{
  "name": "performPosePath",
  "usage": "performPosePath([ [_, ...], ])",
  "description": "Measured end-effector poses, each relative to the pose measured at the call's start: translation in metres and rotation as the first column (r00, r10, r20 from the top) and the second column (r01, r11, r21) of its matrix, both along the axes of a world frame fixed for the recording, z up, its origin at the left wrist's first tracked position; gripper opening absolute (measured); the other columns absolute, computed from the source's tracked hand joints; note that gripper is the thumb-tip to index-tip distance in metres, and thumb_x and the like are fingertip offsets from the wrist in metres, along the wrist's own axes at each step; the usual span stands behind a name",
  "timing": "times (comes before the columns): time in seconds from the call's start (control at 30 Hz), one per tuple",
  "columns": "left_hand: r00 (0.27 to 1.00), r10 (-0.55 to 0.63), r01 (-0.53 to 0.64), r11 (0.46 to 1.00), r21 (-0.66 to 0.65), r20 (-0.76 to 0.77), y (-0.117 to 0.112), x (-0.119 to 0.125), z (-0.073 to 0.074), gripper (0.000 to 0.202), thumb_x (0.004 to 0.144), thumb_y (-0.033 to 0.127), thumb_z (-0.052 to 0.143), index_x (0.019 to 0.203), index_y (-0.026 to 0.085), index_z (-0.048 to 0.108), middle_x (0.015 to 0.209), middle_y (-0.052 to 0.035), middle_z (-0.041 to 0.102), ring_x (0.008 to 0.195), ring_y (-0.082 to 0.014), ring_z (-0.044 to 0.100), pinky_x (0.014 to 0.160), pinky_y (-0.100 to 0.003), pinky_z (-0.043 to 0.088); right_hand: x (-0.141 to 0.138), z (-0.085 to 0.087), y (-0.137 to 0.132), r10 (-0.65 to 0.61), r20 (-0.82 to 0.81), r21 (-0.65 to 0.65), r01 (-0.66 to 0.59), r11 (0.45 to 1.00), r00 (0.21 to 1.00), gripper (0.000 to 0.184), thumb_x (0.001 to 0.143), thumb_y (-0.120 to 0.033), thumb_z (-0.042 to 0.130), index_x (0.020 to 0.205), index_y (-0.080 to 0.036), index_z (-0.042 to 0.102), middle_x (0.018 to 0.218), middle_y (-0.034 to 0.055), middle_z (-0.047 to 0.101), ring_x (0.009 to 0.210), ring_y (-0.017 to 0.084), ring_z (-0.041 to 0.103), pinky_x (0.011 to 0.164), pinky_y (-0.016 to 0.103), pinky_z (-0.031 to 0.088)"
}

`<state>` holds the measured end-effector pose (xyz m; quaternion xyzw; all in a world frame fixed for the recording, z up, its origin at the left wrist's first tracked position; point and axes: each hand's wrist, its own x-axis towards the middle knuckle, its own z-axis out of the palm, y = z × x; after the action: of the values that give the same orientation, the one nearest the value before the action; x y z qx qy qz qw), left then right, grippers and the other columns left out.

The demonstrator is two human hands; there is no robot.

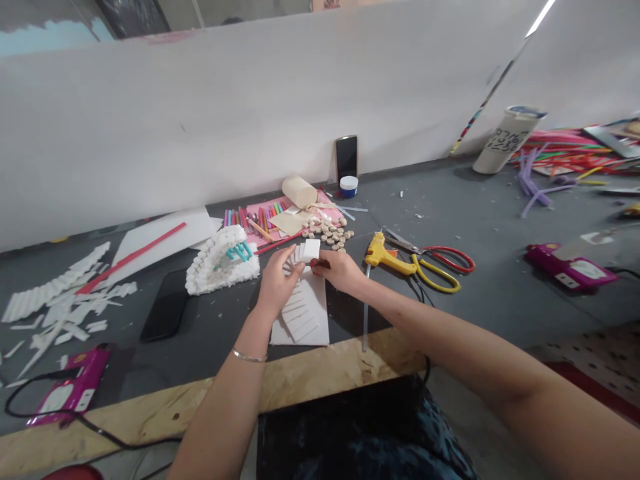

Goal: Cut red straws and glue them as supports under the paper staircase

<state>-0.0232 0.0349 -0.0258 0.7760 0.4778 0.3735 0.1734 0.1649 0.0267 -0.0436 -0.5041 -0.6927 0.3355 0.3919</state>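
My left hand [276,280] pinches a fan of small white foam rectangles [303,252], fingers closed on them. My right hand [338,269] is closed too, touching the same stack from the right; a red tip shows at its fingers, but I cannot make out what it is. Beneath both hands lies a white foam sheet [306,319] with cut strips laid across it. Left of them stands a white foam model [222,268] with teal sticks set in it.
A yellow glue gun [386,256] and red-and-yellow scissors [434,261] lie to the right. Pens, wooden discs [330,232], a phone [347,157] against the wall and foam scraps [60,305] surround the work. A dark phone [165,313] lies left. A wooden board edge [320,373] runs in front.
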Motion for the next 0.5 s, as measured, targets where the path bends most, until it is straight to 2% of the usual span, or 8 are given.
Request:
performPosePath([
  [0.2, 1.000, 0.000, 0.000, 1.000, -0.002, -0.004, -0.0002, -0.0001, -0.0007, 0.048, 0.088, 0.043, 0.056, 0.128, 0.016, 0.057, 0.129, -0.0137, 0.060, 0.121, -0.0255, 0.056, 0.105, -0.041, 0.043, -0.0006, 0.0007, 0.0009, 0.001, 0.009, 0.004, -0.001, 1.000, 1.000, 0.005, 0.079, -0.015, 0.057, 0.078, -0.018, 0.061, 0.072, 0.0005, 0.069, 0.067, 0.015, 0.061, 0.063, 0.024, 0.043],
  [0.5, 1.000, 0.000, -0.001, 1.000, -0.017, -0.020, 0.0008, -0.0010, -0.0032, 0.048, 0.089, 0.046, 0.055, 0.128, 0.018, 0.056, 0.131, -0.0128, 0.059, 0.123, -0.0255, 0.055, 0.106, -0.041, 0.042, -0.0004, 0.0033, -0.0018, -0.028, 0.033, 0.010, 0.028, 1.000, 0.999, 0.003, 0.078, -0.018, 0.059, 0.075, -0.019, 0.058, 0.072, 0.0007, 0.068, 0.068, 0.015, 0.061, 0.061, 0.024, 0.041],
])
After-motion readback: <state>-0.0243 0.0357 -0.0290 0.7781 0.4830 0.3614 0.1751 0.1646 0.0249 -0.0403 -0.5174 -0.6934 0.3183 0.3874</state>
